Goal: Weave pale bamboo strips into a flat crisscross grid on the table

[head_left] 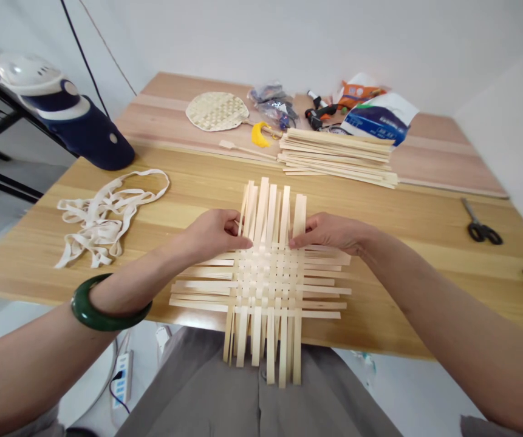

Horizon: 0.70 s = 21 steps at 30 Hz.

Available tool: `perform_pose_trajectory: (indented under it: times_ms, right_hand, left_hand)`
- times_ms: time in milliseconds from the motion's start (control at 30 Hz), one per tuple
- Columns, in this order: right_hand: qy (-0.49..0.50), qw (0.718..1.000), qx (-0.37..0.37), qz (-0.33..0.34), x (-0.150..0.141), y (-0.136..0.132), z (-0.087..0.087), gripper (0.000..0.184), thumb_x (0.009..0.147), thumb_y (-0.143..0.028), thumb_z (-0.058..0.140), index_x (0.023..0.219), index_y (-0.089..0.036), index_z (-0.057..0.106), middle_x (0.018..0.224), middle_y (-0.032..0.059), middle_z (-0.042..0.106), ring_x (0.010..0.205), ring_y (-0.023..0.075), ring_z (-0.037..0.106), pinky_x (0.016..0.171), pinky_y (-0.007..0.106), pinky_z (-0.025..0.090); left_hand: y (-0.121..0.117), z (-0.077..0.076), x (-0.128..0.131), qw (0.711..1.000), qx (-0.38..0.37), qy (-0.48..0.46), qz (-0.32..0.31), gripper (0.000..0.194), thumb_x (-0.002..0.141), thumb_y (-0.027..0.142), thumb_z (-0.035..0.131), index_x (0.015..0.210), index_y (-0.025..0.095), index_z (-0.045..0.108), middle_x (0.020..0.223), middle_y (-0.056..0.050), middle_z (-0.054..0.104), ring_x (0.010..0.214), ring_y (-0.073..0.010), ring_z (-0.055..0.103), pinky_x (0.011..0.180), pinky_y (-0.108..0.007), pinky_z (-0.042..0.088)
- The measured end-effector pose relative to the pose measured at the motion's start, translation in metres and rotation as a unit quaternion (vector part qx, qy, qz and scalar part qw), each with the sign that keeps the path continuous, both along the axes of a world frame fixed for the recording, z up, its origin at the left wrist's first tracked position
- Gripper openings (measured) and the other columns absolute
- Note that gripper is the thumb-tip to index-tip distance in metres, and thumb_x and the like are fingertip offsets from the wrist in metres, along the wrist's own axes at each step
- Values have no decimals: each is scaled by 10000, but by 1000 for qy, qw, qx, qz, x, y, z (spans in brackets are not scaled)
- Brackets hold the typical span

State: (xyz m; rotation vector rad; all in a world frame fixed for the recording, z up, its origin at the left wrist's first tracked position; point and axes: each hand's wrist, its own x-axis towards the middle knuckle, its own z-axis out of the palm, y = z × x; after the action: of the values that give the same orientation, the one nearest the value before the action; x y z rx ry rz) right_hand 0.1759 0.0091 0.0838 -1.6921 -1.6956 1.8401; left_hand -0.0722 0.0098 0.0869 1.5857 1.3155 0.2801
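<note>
A mat of pale woven strips [268,276] lies on the wooden table, its loose ends sticking out on all four sides. The near ends overhang the table edge above my lap. My left hand [218,233] pinches the mat's far left corner, thumb on top and fingers curled beneath or behind the upright strips. At the far right corner my right hand [322,233] grips likewise, with its thumb on the weave beside the rightmost strip. Some fingertips of both hands are hidden by the strips. A green bangle [106,306] circles my left wrist.
Beyond the mat lies a stack of loose strips [336,156], near a woven fan [218,111], a yellow object [260,135], a glue gun [320,114] and a tissue pack [377,118]. White tape [99,221] and a blue bottle [90,136] are left; scissors [482,227] right.
</note>
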Motion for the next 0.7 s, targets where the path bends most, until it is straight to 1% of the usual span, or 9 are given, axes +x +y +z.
perform_pose_trajectory:
  times_ms: [100, 167, 267, 400, 467, 567, 633, 700]
  right_hand:
    - [-4, 1000, 28, 6, -2, -1, 0, 125, 635, -277, 759, 755, -241, 756, 944, -3, 755, 938, 221, 658, 839, 319, 521]
    - [-6, 999, 37, 10, -3, -1, 0, 106, 630, -275, 760, 729, -242, 746, 914, -1, 753, 917, 226, 661, 818, 324, 526]
    - [-11, 999, 31, -14, -4, -2, -2, 86, 629, -271, 762, 704, -242, 734, 873, 5, 748, 871, 225, 665, 770, 322, 532]
    - [-9, 999, 10, -32, -7, -4, -3, 82, 659, -276, 754, 733, -246, 740, 894, 10, 750, 848, 216, 668, 754, 322, 538]
    - [-25, 999, 4, -40, -9, -5, -2, 74, 668, -299, 756, 690, -236, 724, 860, 17, 747, 810, 214, 666, 725, 325, 539]
    - [-37, 999, 2, -40, -10, -6, 0, 110, 675, -315, 753, 638, -229, 696, 792, 21, 735, 760, 213, 660, 684, 327, 536]
    - [-18, 999, 7, -26, -9, -5, 0, 79, 675, -310, 754, 702, -242, 724, 831, 16, 744, 786, 214, 665, 696, 324, 536]
    - [-7, 1000, 14, 0, -6, -3, 1, 121, 679, -335, 761, 774, -260, 749, 913, 10, 753, 848, 217, 668, 737, 321, 533]
  left_hand:
    - [2, -3, -1, 1000, -13, -3, 5, 285, 587, 359, 756, 731, 183, 585, 618, 27, 601, 585, -143, 557, 518, -248, 366]
    - [3, -5, -1, 1000, -20, -8, 2, 293, 586, 363, 755, 747, 182, 591, 632, 21, 612, 600, -151, 568, 529, -252, 373]
    - [3, -6, -2, 1000, -11, -5, -2, 297, 590, 372, 744, 756, 179, 593, 643, 16, 617, 612, -154, 570, 534, -252, 371]
    - [2, -6, -3, 1000, 7, 9, -1, 297, 590, 384, 735, 734, 180, 576, 632, 20, 598, 595, -143, 544, 528, -249, 358]
    - [2, -6, -4, 1000, 2, 8, -2, 298, 589, 386, 734, 730, 183, 568, 623, 23, 590, 584, -139, 533, 521, -248, 347]
    - [2, -6, -4, 1000, -8, 1, -2, 298, 587, 378, 736, 719, 189, 548, 614, 30, 581, 576, -134, 529, 519, -246, 344]
    - [2, -6, -4, 1000, -9, -1, -3, 299, 587, 374, 740, 705, 191, 535, 603, 35, 572, 567, -130, 521, 515, -243, 338]
    - [2, -5, -3, 1000, -11, 1, -3, 298, 587, 367, 745, 698, 192, 530, 592, 40, 564, 557, -124, 509, 507, -241, 328]
